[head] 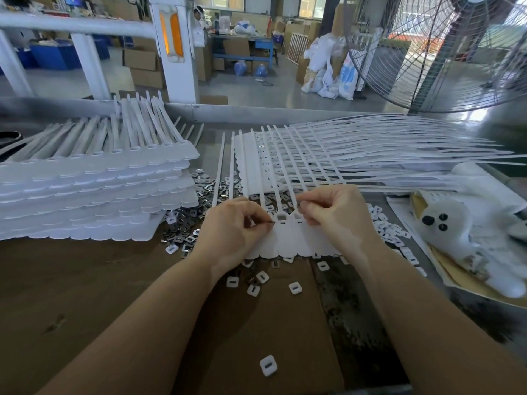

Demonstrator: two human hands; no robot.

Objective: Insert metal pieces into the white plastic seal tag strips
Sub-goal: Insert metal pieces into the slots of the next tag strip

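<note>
Left grip (232,226) pinching metal piece (271,223)

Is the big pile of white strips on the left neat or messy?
Neat. The stack of seal tag strips lies flat in even layers, scalloped edges lined up.

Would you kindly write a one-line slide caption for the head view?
Left hand pinches a metal piece at a white seal tag strip while the right hand steadies it.
</note>
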